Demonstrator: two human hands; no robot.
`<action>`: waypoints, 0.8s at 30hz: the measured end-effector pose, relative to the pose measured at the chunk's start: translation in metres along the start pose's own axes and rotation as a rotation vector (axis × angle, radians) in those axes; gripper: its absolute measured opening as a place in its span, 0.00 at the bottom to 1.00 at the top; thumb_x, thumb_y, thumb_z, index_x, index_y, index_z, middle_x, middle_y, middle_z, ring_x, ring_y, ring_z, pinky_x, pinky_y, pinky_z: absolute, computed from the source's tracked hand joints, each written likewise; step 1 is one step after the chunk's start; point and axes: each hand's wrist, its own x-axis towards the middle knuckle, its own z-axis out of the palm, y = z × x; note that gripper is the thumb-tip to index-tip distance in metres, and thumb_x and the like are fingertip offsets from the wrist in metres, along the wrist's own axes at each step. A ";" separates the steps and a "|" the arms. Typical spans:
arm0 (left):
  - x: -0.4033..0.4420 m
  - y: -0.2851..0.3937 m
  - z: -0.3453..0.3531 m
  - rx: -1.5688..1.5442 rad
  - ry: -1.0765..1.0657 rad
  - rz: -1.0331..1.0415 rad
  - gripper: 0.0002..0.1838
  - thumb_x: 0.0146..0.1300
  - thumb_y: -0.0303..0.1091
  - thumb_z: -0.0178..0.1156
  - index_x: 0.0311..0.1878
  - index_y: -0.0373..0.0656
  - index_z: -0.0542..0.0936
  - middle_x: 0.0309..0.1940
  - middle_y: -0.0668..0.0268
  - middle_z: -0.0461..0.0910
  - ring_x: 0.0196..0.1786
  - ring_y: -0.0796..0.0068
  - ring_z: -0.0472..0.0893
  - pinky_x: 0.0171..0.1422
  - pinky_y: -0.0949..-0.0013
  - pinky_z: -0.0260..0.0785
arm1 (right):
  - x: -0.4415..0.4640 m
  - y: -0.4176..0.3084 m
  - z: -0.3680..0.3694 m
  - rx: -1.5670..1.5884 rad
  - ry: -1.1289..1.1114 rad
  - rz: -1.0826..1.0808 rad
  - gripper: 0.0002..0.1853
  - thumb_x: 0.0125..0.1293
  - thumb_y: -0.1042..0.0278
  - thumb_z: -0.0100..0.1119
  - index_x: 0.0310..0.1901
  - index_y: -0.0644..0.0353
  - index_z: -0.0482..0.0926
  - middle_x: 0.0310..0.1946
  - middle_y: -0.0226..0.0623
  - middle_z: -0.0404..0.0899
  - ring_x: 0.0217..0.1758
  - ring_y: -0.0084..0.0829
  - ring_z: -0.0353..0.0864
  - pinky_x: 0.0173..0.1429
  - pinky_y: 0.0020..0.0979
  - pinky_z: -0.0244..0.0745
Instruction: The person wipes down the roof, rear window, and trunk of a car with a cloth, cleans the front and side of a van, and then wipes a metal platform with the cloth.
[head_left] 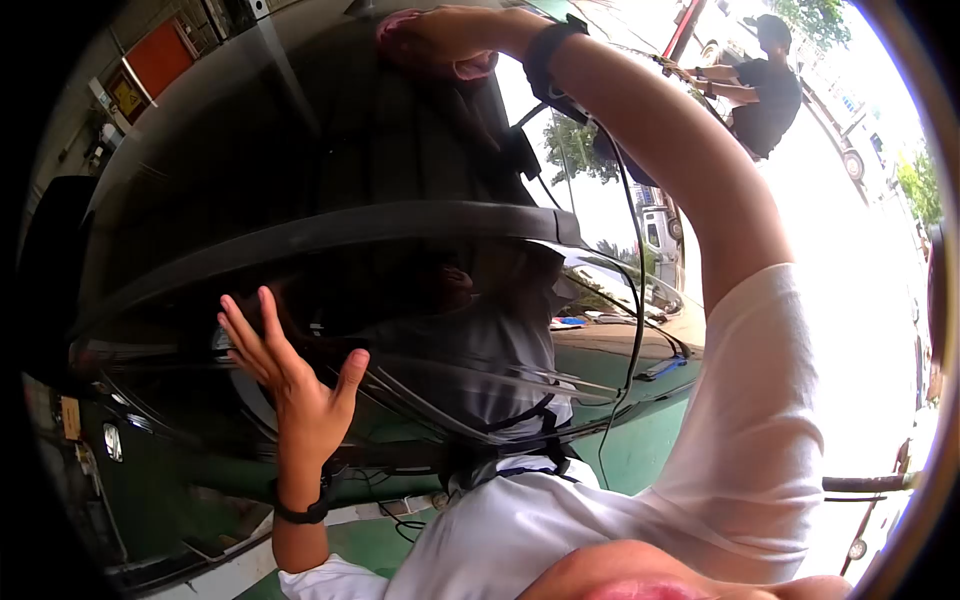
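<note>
A glossy black car body [330, 130] fills the middle of the head view and reflects me and the yard. My right hand [455, 38] reaches far out over its upper surface at the top, fingers curled over a pinkish-red pad or cloth [398, 38] pressed against the dark paint. My left hand [300, 385] is held up by the car's side, fingers stretched and thumb apart, with nothing in it. Whether its fingertips touch the glossy surface I cannot tell. A dark curved rail [330, 228] runs along the car between my hands.
A thin black cable [640, 330] hangs beside my right arm. Another person [770, 85] stands at the upper right, holding something. The floor [645, 440] is green. An orange-red panel [155, 55] and a yellow sign [125, 97] are at the upper left.
</note>
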 end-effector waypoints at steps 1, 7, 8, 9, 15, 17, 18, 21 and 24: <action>0.004 -0.005 0.005 0.019 0.003 -0.010 0.60 0.60 0.69 0.62 0.82 0.44 0.43 0.82 0.47 0.28 0.82 0.39 0.30 0.77 0.28 0.26 | 0.015 0.028 0.014 0.017 -0.011 0.000 0.22 0.74 0.51 0.52 0.60 0.57 0.75 0.47 0.51 0.84 0.51 0.52 0.83 0.55 0.47 0.76; 0.002 -0.032 0.003 0.036 0.083 -0.007 0.59 0.63 0.70 0.57 0.81 0.40 0.42 0.82 0.48 0.29 0.83 0.42 0.30 0.81 0.37 0.26 | 0.013 0.117 0.068 0.068 0.058 -0.021 0.22 0.75 0.51 0.52 0.60 0.58 0.76 0.46 0.52 0.84 0.49 0.53 0.83 0.54 0.47 0.76; 0.000 -0.035 0.003 0.034 0.074 -0.012 0.58 0.64 0.71 0.55 0.81 0.40 0.41 0.82 0.49 0.30 0.83 0.44 0.30 0.82 0.41 0.25 | -0.001 0.129 0.074 0.068 0.080 -0.029 0.22 0.75 0.51 0.51 0.59 0.58 0.76 0.46 0.52 0.84 0.49 0.53 0.83 0.53 0.47 0.76; 0.000 -0.036 0.002 0.047 0.070 -0.010 0.58 0.64 0.71 0.55 0.81 0.40 0.41 0.82 0.49 0.30 0.83 0.44 0.30 0.82 0.41 0.25 | -0.016 0.138 0.078 0.065 0.107 -0.040 0.22 0.75 0.51 0.51 0.59 0.58 0.76 0.46 0.52 0.84 0.49 0.53 0.83 0.53 0.47 0.76; -0.005 -0.040 0.008 0.078 0.073 0.024 0.52 0.69 0.69 0.48 0.82 0.43 0.41 0.83 0.54 0.31 0.84 0.49 0.30 0.83 0.44 0.27 | -0.189 0.180 0.123 0.060 0.163 -0.091 0.21 0.76 0.52 0.51 0.57 0.61 0.77 0.45 0.56 0.83 0.46 0.55 0.83 0.51 0.48 0.76; -0.007 -0.043 0.010 0.059 0.073 0.047 0.51 0.70 0.67 0.49 0.82 0.43 0.42 0.83 0.54 0.32 0.84 0.48 0.32 0.82 0.44 0.27 | -0.262 0.183 0.146 0.090 0.135 0.000 0.20 0.76 0.55 0.52 0.57 0.62 0.76 0.44 0.56 0.82 0.46 0.55 0.82 0.51 0.48 0.76; -0.009 -0.045 0.008 0.063 0.074 0.041 0.52 0.69 0.68 0.50 0.82 0.43 0.42 0.83 0.53 0.31 0.84 0.47 0.32 0.82 0.43 0.26 | -0.297 0.182 0.152 0.099 0.131 0.025 0.19 0.75 0.56 0.53 0.57 0.62 0.76 0.44 0.56 0.82 0.46 0.56 0.82 0.52 0.48 0.76; -0.011 -0.047 0.009 0.067 0.076 0.068 0.52 0.69 0.67 0.51 0.81 0.43 0.42 0.82 0.51 0.32 0.83 0.46 0.33 0.82 0.42 0.26 | -0.395 0.129 0.149 0.273 0.023 0.397 0.19 0.74 0.58 0.54 0.56 0.65 0.76 0.42 0.57 0.82 0.45 0.56 0.82 0.51 0.48 0.76; -0.011 -0.042 0.009 0.109 0.147 0.059 0.49 0.70 0.65 0.51 0.81 0.45 0.44 0.82 0.48 0.33 0.83 0.43 0.34 0.81 0.41 0.27 | -0.475 0.081 0.140 0.306 -0.084 0.590 0.19 0.71 0.58 0.61 0.51 0.68 0.76 0.37 0.56 0.82 0.41 0.53 0.83 0.45 0.47 0.76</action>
